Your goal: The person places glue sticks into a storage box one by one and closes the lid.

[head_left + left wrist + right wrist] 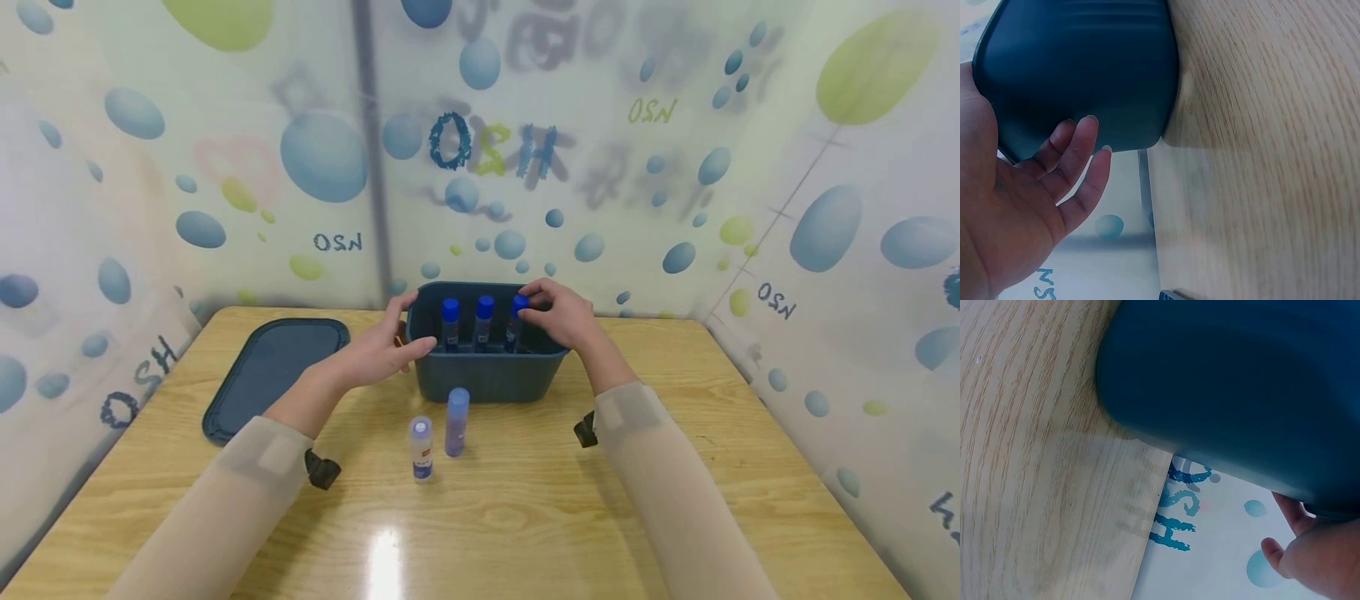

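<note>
A dark blue-grey bin (487, 379) stands at the table's back, with several blue-capped glue sticks (483, 321) upright in a row inside. In the head view my right hand (562, 312) reaches over the right end and pinches the cap of the rightmost glue stick (513, 327) between thumb and fingers. At the left end, my left hand (375, 346) rests at the rim, thumb over the front corner and a finger by the back corner. The left wrist view shows its other fingers (1085, 147) loosely bent beside the bin's outer wall (1085, 69).
Two upright glue-stick-like tubes, a clear one (422, 454) and a purplish one (456, 425), stand in front of the bin. A dark flat lid (277, 367) lies at the left on the wooden table (525, 500). Patterned walls (600, 167) enclose the back and sides.
</note>
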`<state>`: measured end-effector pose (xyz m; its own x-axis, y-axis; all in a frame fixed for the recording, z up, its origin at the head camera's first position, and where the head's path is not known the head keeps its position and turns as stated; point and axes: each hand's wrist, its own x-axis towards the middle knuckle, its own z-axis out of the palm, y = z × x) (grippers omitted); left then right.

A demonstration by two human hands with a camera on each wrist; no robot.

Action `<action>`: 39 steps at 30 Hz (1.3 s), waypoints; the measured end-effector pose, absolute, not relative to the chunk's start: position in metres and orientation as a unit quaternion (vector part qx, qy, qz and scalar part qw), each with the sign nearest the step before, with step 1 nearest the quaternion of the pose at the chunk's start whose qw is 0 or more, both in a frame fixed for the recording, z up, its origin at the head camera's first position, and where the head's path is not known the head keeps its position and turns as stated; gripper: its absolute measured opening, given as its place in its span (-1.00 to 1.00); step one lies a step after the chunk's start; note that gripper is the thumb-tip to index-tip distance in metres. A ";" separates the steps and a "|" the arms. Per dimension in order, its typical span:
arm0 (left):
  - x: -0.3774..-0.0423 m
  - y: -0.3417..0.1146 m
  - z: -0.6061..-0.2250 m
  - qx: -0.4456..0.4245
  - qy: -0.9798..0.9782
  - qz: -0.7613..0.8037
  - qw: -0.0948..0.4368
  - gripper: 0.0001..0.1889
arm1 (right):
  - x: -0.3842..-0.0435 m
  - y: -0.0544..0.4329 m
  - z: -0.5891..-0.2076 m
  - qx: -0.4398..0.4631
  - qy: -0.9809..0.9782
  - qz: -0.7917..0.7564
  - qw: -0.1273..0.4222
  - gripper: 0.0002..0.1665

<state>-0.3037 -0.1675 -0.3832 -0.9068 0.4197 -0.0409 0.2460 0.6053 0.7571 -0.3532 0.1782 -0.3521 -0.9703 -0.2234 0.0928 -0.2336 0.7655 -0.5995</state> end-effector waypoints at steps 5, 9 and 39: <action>-0.303 -0.167 -0.383 0.184 0.888 0.407 0.109 0.07 | -0.352 0.178 -0.352 0.120 -0.941 0.317 0.017 -0.59; -0.303 -0.165 -0.382 0.184 0.886 0.410 0.114 0.08 | -0.351 0.178 -0.351 0.120 -0.941 0.318 0.017 -0.59; -0.302 -0.167 -0.384 0.186 0.885 0.414 0.107 0.07 | -0.351 0.180 -0.352 0.119 -0.931 0.346 0.007 -0.54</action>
